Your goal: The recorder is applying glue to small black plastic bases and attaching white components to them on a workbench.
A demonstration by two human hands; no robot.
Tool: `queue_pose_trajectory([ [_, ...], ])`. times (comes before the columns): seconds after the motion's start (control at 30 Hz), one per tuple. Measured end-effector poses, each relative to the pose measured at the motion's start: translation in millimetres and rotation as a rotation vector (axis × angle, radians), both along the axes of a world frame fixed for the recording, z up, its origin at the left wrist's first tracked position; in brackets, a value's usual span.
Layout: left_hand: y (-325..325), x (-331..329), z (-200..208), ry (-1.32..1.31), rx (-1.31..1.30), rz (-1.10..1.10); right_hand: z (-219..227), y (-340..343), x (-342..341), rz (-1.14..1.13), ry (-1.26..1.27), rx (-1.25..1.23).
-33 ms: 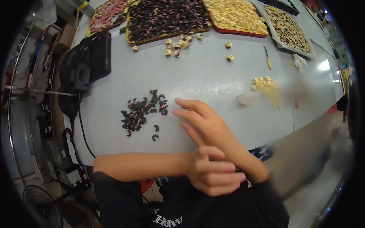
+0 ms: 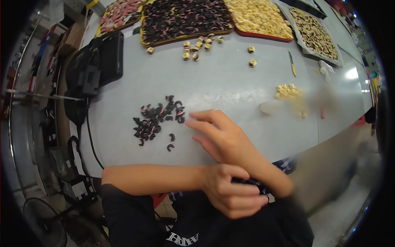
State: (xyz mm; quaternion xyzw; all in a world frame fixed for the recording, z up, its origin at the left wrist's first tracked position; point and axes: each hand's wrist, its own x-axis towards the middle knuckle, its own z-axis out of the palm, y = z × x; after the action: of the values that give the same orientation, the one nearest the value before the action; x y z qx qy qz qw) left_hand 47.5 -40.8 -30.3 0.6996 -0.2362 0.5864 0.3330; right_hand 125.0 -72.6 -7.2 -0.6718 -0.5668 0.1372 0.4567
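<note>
Pale grey desk (image 2: 230, 82) under trays of small pieces along its far edge, right hand (image 2: 224, 138) stretched flat with fingers apart just beside the heap of dark curved pieces (image 2: 156, 119), left hand (image 2: 230, 193) with fingers curled around the right wrist.

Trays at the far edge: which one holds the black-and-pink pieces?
The second tray from the left, with the yellow rim. The left one holds pinkish pieces, the next yellow ones, the far-right grey tray brown ones.
</note>
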Motion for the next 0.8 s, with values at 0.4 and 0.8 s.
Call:
queue_pose_trajectory([
  [0.4, 7, -7, 2, 0.085, 0.084, -0.196, -1, 20, 8, 0.319, -0.279, -0.107],
  [0.8, 18, 14, 6, 0.721, -0.639, -0.235, -14, -86, -2, -0.454, 0.365, 0.309],
])
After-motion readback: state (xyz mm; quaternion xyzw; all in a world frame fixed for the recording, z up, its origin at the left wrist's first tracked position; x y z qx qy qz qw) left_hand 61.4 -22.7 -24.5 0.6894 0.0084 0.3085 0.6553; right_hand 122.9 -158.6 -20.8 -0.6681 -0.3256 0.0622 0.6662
